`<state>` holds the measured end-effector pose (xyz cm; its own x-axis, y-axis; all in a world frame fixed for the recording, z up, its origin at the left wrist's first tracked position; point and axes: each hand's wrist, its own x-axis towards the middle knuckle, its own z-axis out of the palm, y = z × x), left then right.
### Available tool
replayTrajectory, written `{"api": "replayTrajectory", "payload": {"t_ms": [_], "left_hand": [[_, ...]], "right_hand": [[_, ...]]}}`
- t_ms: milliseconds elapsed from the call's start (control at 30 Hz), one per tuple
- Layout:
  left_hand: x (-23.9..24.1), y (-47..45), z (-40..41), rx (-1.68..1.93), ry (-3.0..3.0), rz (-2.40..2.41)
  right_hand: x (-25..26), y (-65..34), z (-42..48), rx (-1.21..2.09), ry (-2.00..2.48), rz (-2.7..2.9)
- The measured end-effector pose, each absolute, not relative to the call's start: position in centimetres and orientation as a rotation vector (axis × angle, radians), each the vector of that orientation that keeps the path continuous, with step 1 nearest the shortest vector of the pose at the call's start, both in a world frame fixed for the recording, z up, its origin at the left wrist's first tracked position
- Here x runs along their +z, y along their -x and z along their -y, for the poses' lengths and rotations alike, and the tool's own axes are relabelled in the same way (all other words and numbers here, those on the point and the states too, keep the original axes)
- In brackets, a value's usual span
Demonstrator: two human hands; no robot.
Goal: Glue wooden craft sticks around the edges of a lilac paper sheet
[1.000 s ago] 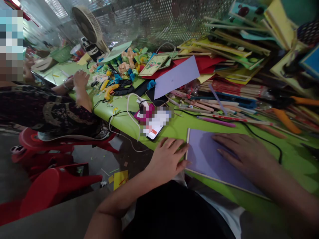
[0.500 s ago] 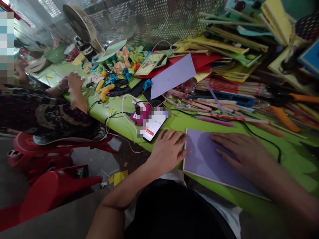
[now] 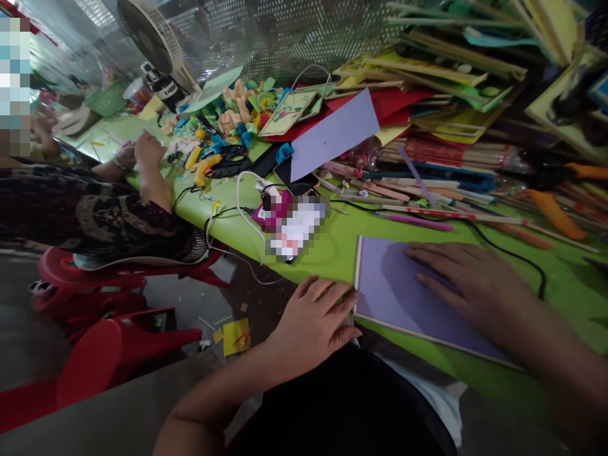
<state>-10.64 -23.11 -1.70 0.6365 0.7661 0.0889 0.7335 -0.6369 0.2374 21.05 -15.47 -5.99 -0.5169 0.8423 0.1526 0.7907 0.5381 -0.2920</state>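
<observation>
right hand (image 3: 470,278) palm-down on purple board (image 3: 399,294) (left hand (image 3: 311,323) at edge)

The light is dim overall, brightest far beyond and left of the board (image 3: 380,288), where pale daylight washes out the corner past the fan (image 3: 147,38) and small bright dots show through the mesh (image 3: 304,44). The table (image 3: 332,259) pales toward that side and darkens right of the board. On the board, a soft shadow spreads left of the right hand (image 3: 468,275). Nearer than the board, the black clothing (image 3: 351,405) loses nearly all detail. Right of it, the tools (image 3: 553,218) look stretched and blurred; left of it, blocky pixels hide the phone (image 3: 304,228).
</observation>
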Motion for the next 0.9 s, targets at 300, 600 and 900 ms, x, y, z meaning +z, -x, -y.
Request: {"api": "replayTrajectory", "payload": {"t_ms": [300,600,900], "left_hand": [[-3.3,9.4,21.4,0.527,-2.64,-1.292],[-3.1,10.5,19.3,0.569,-2.645,-1.449],[-2.1,7.7,16.5,0.323,-2.647,-1.409]], "right_hand": [[-6.3,-21.3,15.5,0.245,1.391,2.502],[-6.7,-21.3,15.4,0.104,1.274,2.532],[-7.1,-21.5,15.5,0.133,1.311,2.494]]}}
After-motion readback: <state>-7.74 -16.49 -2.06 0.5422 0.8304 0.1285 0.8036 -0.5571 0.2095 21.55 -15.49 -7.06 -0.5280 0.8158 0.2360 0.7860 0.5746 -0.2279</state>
